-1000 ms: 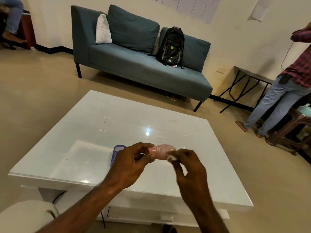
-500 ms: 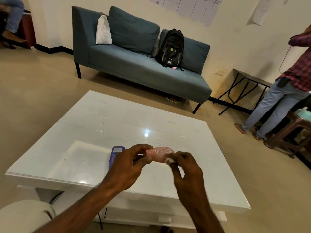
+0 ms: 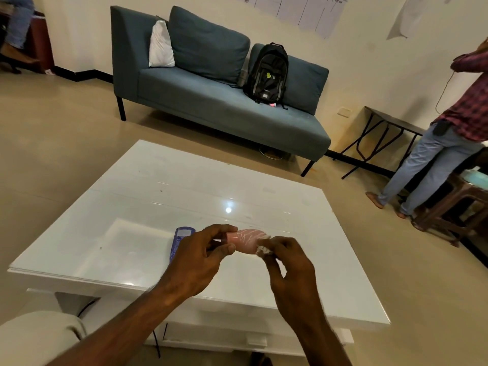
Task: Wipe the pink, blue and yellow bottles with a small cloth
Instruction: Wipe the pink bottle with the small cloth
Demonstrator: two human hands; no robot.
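Pink bottle (image 3: 244, 241) lies sideways in the air, held just above the near half of the white glass-topped table (image 3: 158, 196), toward its 6 o'clock edge. The left hand (image 3: 196, 257) pinches the bottle's 9 o'clock end, thumb below and fingertips curled over the top. The right hand (image 3: 287, 265) is at the bottle's 3 o'clock end, its thumb and fingers bunched tight round a small cloth (image 3: 264, 249), which is pressed against that end of the bottle. Pale streaks show along the bottle's upper side between the two hands.

A blue bottle (image 3: 179, 240) lies flat on the tabletop at 9 o'clock from the pink one, just beside the left hand and partly hidden behind it, its long axis running toward 12 o'clock.

Beyond the table at 12 o'clock stands a teal sofa (image 3: 211, 107) against the wall, with a white cushion (image 3: 160, 46) at its 9 o'clock end and a black backpack (image 3: 268, 72) propped upright against its back cushions. At 3 o'clock a person in a checked shirt and jeans (image 3: 449, 143) stands on the floor, well apart from the table, beside a brown stool (image 3: 459, 207)
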